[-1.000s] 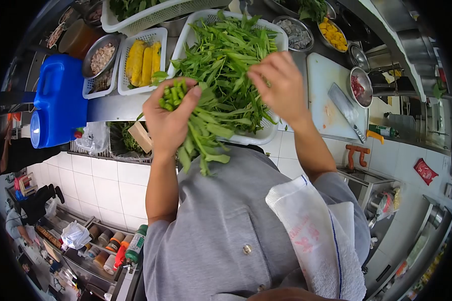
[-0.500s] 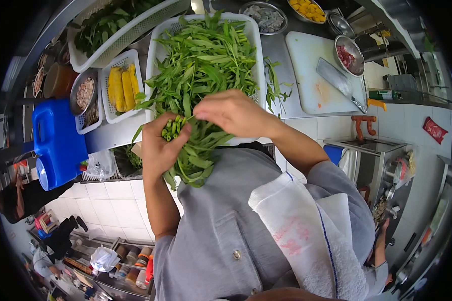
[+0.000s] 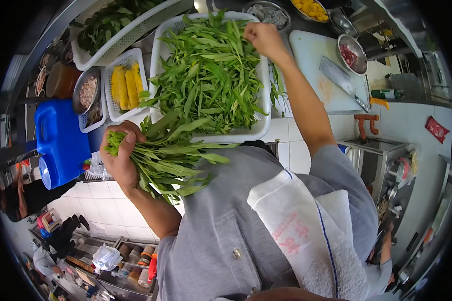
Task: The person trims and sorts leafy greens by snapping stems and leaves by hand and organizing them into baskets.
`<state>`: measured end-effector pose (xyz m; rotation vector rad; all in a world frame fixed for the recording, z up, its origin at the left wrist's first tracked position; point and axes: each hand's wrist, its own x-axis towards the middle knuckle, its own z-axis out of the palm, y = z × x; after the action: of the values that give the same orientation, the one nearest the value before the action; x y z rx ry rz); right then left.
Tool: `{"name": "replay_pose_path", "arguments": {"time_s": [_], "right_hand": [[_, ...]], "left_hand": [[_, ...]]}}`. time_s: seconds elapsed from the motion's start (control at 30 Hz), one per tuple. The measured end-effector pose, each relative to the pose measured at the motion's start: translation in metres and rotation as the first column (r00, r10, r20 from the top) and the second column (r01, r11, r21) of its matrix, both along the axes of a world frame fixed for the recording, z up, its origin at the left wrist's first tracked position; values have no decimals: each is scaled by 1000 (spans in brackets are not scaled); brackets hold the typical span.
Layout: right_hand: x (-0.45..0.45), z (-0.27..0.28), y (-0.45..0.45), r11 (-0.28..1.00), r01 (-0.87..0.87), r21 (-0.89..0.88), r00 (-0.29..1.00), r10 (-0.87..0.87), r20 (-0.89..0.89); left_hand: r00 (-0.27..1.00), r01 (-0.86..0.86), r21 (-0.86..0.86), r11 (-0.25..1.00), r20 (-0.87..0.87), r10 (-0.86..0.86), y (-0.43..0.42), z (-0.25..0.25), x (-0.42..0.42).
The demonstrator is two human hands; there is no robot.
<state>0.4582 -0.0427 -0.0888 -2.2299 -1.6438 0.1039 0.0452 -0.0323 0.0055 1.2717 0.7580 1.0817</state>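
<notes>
My left hand (image 3: 123, 150) is wrapped round a bunch of leafy green stems (image 3: 168, 155), with the cut stem ends at the thumb and the leaves trailing right, in front of my grey shirt. A white basket (image 3: 236, 137) heaped with loose leafy greens (image 3: 211, 70) stands on the counter. At the basket's far right corner is my right hand (image 3: 263, 40), its fingers pinched together at the edge of the greens. Whether a stem is between those fingertips is too small to make out.
To the left are a basket of yellow corn (image 3: 126, 88), a bowl of chopped food (image 3: 88, 92) and a blue jug (image 3: 60, 140). A knife (image 3: 339, 78) lies on a white cutting board (image 3: 311, 65) to the right, beside a metal bowl of red pieces (image 3: 352, 54). People are partly visible at both sides.
My left hand has moved left and down with the bunch. My right hand came in to the stem ends, then went away to the basket's far right corner. The view has shifted.
</notes>
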Motion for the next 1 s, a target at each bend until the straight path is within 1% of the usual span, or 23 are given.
{"name": "replay_pose_path", "arguments": {"time_s": [0.07,0.13,0.17,0.2,0.23,0.27,0.33,0.37,0.43,0.47,0.5,0.57,0.6,0.63,0.7,0.73,0.77,0.8,0.83,0.87,0.9,0.97,1.0], "right_hand": [[-6,45,-9,955,-85,284,986,122,-114],[-19,95,-21,902,-82,425,970,171,-174],[-23,110,-21,899,-90,429,969,178,-169],[-26,123,-20,765,-104,635,916,323,-239],[-29,134,-21,588,-81,805,840,475,-263],[-34,144,-24,583,-95,807,838,484,-251],[-45,159,-28,601,-105,792,766,557,-322],[-46,159,-26,594,-117,796,763,567,-310],[-48,144,-24,731,-140,668,857,427,-287],[-49,136,-22,733,-160,661,873,418,-252],[-52,135,-21,729,-173,663,867,432,-249],[-60,131,-24,818,-125,561,852,378,-362],[-62,128,-23,812,-144,566,850,394,-350],[-65,126,-24,815,-143,562,847,394,-355],[-74,123,-27,827,-145,543,818,409,-405],[-77,122,-30,830,-147,539,817,408,-406],[-80,120,-33,841,-151,520,768,431,-473],[-84,118,-35,851,-160,500,712,451,-539],[-87,115,-37,851,-170,497,706,457,-541],[-89,111,-39,829,-198,522,668,504,-548],[-90,107,-40,806,-222,549,627,549,-553],[-96,103,-43,796,-252,550,606,573,-552],[-101,102,-46,776,-248,580,550,606,-574]], "left_hand": [[999,38,-30,999,6,-38,1,-2,-6],[1000,7,-15,1000,-15,-7,2,-8,-7],[999,-10,2,1000,-31,10,2,-10,-5],[1000,-23,-20,1000,-1,23,2,-9,-4],[999,-31,-14,999,10,31,1,-7,-1],[999,-44,-18,999,12,44,0,-4,3],[998,-63,-16,998,13,63,-1,-1,5],[997,-72,-8,997,22,72,-1,0,7],[992,-107,22,994,-59,108,-3,5,9],[989,-95,60,994,-105,100,-4,8,7],[988,-110,61,992,-102,116,-6,13,7],[979,-94,73,993,-173,106,-11,21,10],[985,-55,66,996,-158,65,-11,19,8],[985,-57,61,996,-162,67,-12,19,9],[964,-69,224,972,-237,123,-15,23,20],[962,-72,242,968,-238,131,-17,30,26],[962,-78,236,969,-237,135,-14,33,31],[950,-60,341,938,-268,158,-10,35,35],[936,-39,442,896,-298,187,-5,36,38],[932,-20,498,867,-305,197,-2,39,41],[929,-30,497,867,-305,207,3,40,46],[866,185,532,826,-485,118,11,42,57],[865,177,530,829,-486,126,13,38,65]]}}
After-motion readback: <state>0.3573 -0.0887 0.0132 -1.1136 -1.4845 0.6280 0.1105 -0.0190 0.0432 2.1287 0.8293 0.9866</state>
